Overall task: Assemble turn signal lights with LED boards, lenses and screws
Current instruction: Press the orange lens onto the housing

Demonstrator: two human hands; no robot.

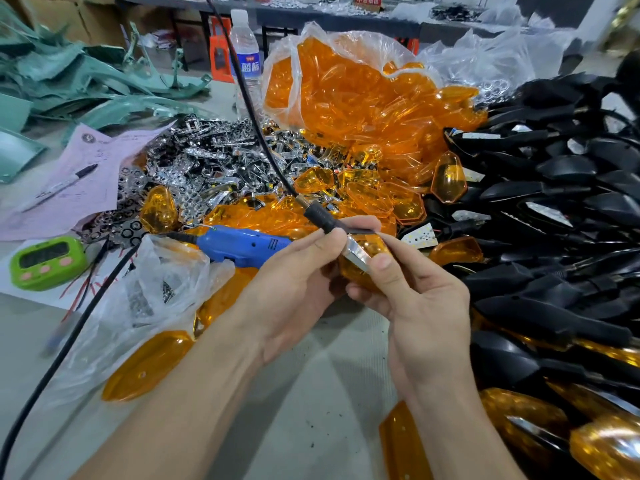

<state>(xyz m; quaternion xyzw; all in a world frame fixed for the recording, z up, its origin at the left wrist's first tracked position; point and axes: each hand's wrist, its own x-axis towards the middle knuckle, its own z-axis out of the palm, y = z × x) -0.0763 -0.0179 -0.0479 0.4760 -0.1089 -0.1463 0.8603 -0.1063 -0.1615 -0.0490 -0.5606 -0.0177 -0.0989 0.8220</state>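
Observation:
Over the table's middle, both hands hold one turn signal light [362,252] with an amber lens and a chrome reflector showing. My left hand [294,289] grips its black stem [320,216], where a black cable leaves upward. My right hand [415,292] pinches the amber lens end with thumb and fingers. A blue electric screwdriver [242,244] lies on the table just left of my hands. Loose amber lenses [367,109] fill a clear bag behind. Chrome reflectors [214,161] are heaped at centre left. White LED boards [420,235] lie among black housings.
Black housings [554,188] are stacked along the right side. Finished amber lights [540,424] lie at bottom right. A green timer [46,261], pink paper with a marker [62,183], a water bottle [246,53] and a clear bag of small parts [156,289] sit on the left.

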